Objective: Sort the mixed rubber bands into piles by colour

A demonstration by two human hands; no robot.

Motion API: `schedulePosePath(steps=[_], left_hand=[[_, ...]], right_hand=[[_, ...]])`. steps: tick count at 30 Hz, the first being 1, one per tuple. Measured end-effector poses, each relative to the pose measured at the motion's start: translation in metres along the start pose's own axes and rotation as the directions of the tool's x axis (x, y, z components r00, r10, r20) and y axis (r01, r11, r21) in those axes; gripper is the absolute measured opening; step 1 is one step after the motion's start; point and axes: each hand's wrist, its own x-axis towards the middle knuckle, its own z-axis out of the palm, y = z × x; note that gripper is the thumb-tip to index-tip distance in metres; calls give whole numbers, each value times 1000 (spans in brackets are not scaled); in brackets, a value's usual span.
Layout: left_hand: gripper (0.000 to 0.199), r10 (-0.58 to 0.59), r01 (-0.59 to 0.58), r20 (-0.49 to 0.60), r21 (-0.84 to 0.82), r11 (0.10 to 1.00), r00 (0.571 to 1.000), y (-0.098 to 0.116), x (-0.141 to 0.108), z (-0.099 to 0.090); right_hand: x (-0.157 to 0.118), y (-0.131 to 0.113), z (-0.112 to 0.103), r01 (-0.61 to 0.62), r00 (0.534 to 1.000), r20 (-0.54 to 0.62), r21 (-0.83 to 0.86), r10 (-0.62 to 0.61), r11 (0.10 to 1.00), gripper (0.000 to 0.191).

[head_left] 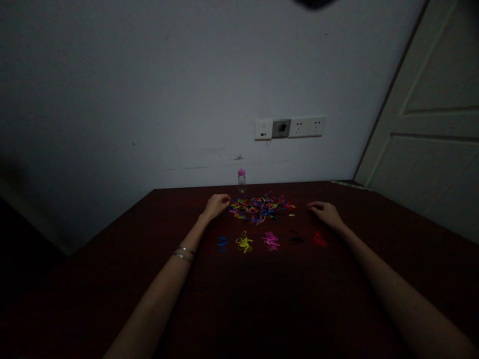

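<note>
A heap of mixed-colour rubber bands (pixel 264 207) lies on the dark red table. At its left edge is my left hand (pixel 217 205), fingers curled and tips pressed together; whatever is between them is too small to make out. To the right of the heap, apart from it, my right hand (pixel 326 214) rests low over the table with fingers stretched and nothing visible in them. Nearer to me, small groups form a row: blue bands (pixel 222 243), yellow bands (pixel 245 243), pink bands (pixel 271 241), black bands (pixel 297 240) and red bands (pixel 318 239).
Behind the heap, a clear bottle (pixel 242 184) with a pink cap stands upright near the wall. Sockets and switches (pixel 290 128) are set in the pale wall. A panelled door (pixel 430 134) rises beyond the table's right side. The light is dim.
</note>
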Motion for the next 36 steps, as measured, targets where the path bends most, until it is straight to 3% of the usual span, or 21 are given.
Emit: schedulePosePath(steps=[20, 26, 36], left_hand=[[25, -3, 3, 19, 27, 1000, 1000, 0, 1, -1], [23, -36, 29, 162, 45, 999, 986, 0, 12, -10], [22, -28, -9, 232, 156, 988, 972, 14, 14, -22]], right_hand=[[1, 4, 2, 8, 1000, 13, 3, -8, 1000, 29], [0, 3, 2, 20, 1000, -16, -5, -20, 1000, 27], [-1, 0, 1, 16, 1000, 3, -14, -16, 1000, 29]])
